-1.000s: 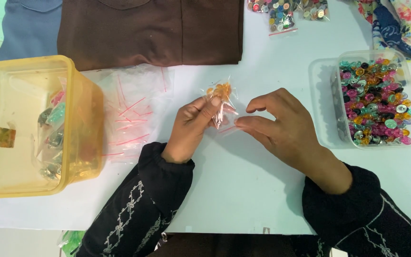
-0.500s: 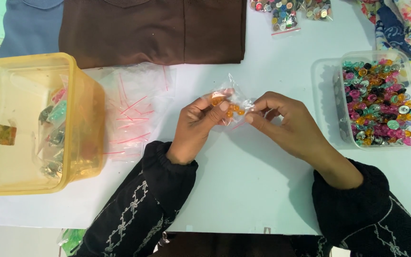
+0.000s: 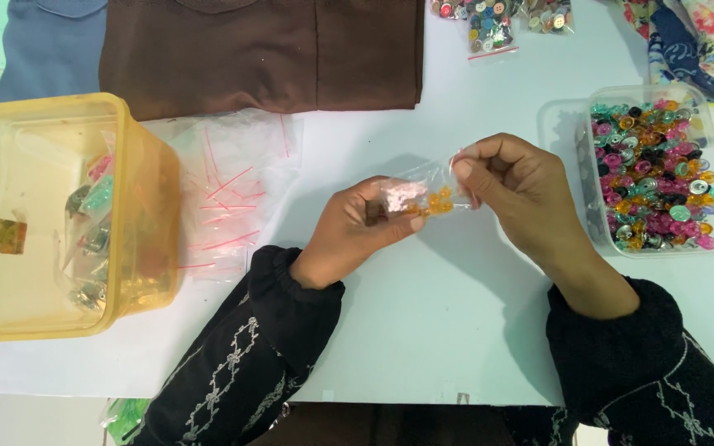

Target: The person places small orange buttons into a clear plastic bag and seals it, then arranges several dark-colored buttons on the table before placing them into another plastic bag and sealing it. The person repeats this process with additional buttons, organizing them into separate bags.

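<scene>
Both hands, left hand point(image 3: 357, 235) and right hand point(image 3: 514, 190), pinch one small bag point(image 3: 419, 196); bare table point(image 3: 448, 330) below.

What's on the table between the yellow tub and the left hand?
In the head view, a loose pile of clear zip bags with red seal strips lies between the yellow tub and the left hand.

I work at a flat white table point(image 3: 456, 330) under soft, even light that throws only faint shadows. Its near edge runs along the bottom of my view, and beyond the left corner shows a strip of pale floor point(image 3: 10, 417), perhaps tiled, though too little is visible to be sure. No walls or windows enter my view from here.
</scene>
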